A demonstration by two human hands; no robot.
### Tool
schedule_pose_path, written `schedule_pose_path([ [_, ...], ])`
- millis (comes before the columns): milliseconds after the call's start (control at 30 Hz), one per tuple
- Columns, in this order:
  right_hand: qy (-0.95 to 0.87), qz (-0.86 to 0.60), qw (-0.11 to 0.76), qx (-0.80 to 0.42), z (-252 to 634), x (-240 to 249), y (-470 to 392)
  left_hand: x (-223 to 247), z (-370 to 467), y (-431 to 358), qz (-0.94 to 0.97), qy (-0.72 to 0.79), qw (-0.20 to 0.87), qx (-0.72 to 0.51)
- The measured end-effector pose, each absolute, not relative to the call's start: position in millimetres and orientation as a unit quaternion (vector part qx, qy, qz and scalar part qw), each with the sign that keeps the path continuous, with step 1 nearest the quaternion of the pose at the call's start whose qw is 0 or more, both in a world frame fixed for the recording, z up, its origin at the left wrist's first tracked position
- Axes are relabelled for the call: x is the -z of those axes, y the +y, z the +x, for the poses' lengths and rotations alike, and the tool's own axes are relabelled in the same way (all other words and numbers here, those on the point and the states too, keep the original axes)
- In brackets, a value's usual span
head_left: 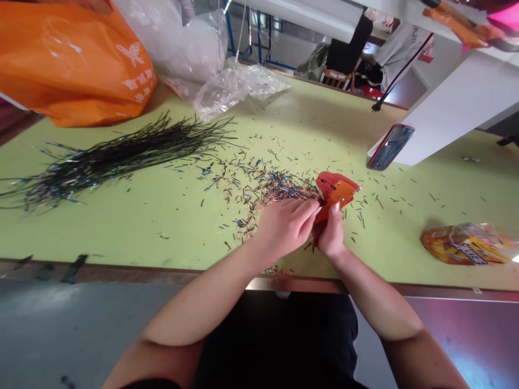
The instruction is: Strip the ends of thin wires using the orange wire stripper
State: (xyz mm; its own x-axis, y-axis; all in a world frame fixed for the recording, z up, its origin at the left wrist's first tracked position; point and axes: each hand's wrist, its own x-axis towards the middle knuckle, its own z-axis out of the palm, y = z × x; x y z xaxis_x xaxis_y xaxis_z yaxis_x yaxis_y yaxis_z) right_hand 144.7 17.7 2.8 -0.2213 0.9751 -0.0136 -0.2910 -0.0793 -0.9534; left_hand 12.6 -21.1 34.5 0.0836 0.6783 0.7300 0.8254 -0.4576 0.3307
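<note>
My right hand (331,233) is closed around the handles of a red and orange wire stripper (339,190), whose head points away from me over the table. Close against the near side of its head, my left hand (287,222) has its fingertips pinched together. What those fingers hold is too small and covered to make out. Under and beyond both hands lies a heap of cut black wire ends (279,186), mixed with copper-coloured strands and a few blue bits. Off to the left, a bundle of long black wires (133,148) with blue and silvery ends rests on the table.
The green tabletop (170,237) carries scattered clippings. An orange bag (81,65) and clear plastic bags (239,86) stand at the back left. A phone (391,147) leans on a white post (454,108). A yellow snack packet (466,244) lies right. Another person (401,54) is beyond the table.
</note>
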Motion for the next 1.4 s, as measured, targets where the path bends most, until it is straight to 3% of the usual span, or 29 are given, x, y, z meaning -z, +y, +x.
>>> schedule_pose_path([
  [433,-0.45,-0.252,0.366,-0.775,154,-21,35,-47,-20,-12,-0.64,-0.546,-0.025,0.541],
  [700,-0.458,-0.197,0.28,-0.82,156,-15,41,-25,-25,0,-0.605,-0.562,-0.13,0.549],
  [967,-0.457,-0.183,0.271,-0.827,157,-12,43,-25,-29,9,-0.612,-0.548,-0.057,0.567],
  [1400,-0.394,-0.145,0.229,-0.878,161,-16,47,-24,-31,9,-0.617,-0.51,-0.114,0.588],
])
